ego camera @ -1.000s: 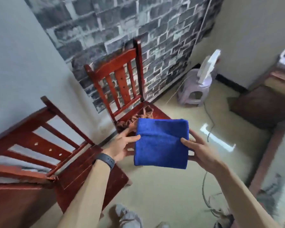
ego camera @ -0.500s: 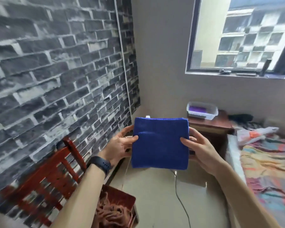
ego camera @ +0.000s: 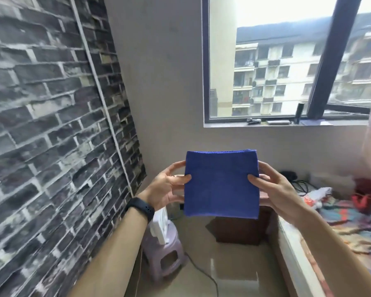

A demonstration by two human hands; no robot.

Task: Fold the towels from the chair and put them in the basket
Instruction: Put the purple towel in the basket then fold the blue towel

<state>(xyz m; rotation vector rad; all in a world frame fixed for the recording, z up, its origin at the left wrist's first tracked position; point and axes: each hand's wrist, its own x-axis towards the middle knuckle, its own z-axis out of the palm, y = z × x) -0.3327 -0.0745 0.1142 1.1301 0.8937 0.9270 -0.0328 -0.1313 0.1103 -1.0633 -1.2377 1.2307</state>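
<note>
A folded blue towel (ego camera: 221,185) hangs as a flat square in front of me at chest height. My left hand (ego camera: 167,189) pinches its left edge, thumb on the front and fingers behind. My right hand (ego camera: 272,189) pinches the right edge the same way. The towel hides the top of the brown side table (ego camera: 238,230), so the basket cannot be seen. No chair is in view.
A lilac plastic stool (ego camera: 163,249) with a white device on it stands against the brick wall at lower left. A cable runs across the shiny floor. A bed (ego camera: 330,236) with a colourful cover fills the right side. A window is above.
My view has swung up and right, away from the red chairs, toward the window, side table and bed. Both hands kept the same hold on the blue towel.
</note>
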